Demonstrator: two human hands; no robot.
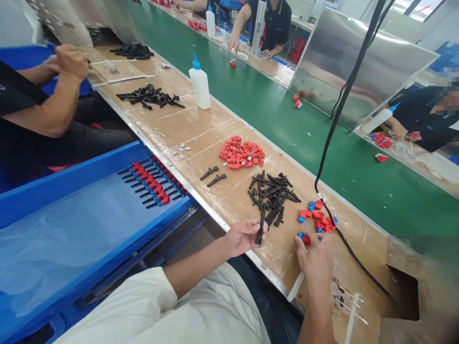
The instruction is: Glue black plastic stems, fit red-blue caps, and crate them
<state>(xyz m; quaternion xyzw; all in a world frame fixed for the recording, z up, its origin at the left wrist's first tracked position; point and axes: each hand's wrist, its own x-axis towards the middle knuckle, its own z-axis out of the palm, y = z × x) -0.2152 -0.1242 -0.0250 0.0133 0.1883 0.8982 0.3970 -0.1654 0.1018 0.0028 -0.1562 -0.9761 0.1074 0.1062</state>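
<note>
Between the thumb and fingers of my left hand (244,237) is a black toy gun piece (262,224), held upright over the bench's near edge. My right hand (316,253) pinches a small red-and-blue plastic part (304,239) low over the bench. Just beyond it lies a small group of similar red-and-blue parts (322,220). Past my left hand spreads a pile of black gun pieces (274,193). Two more black pieces (217,179) lie apart to the left, near a heap of red parts (242,154).
At left, a blue tray (71,229) holds rows of joined pieces (152,184). A glue bottle (200,85) stands by the green belt (265,105). A black cable (332,129) hangs across the right side. Cotton swabs (353,306) lie at lower right. Co-workers sit left and opposite.
</note>
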